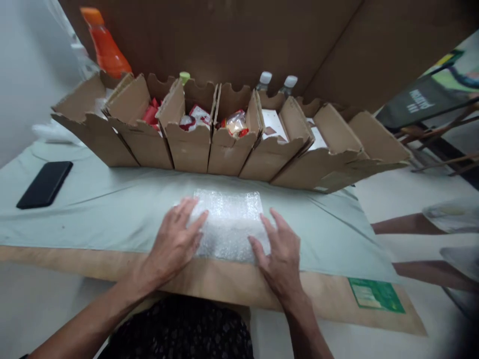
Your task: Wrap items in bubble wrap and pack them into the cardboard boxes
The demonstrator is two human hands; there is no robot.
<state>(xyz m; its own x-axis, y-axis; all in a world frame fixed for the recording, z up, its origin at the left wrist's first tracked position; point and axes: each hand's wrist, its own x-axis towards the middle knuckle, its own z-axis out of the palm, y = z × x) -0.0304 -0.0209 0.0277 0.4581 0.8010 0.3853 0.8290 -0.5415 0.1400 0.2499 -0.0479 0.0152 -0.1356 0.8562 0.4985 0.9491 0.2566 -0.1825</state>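
Palms down on a clear, folded bubble-wrap sheet [228,219]

Head view: the bubble-wrap sheet lies flat on a pale green cloth [93,209], near the front edge of the table and directly before the person. The left hand [174,242] rests palm down with its fingers spread, and its fingertips [200,219] lie on the sheet's left edge. The right hand [280,254] is also flat and spread, with its fingers pressing on the sheet's near right corner. Neither hand pinches or lifts the sheet.

The cloth covers a brown cardboard board [224,284], which shows bare along the near edge and carries a green rectangular label [376,295] at the right. Behind the sheet stands a long row of brown cardboard compartments [187,144] with notched dividers. Three middle compartments hold red and white packets [194,117]; those toward the right show only a white floor. A black flat phone [45,183] lies on the cloth well apart to the left.

Behind the row, an orange plastic bottle [107,47] stands at the left, a small green cap [184,76] peeks over a divider, and two clear bottles with white caps [265,77] stand just beside each other. A tall brown cardboard wall [262,40] backs everything
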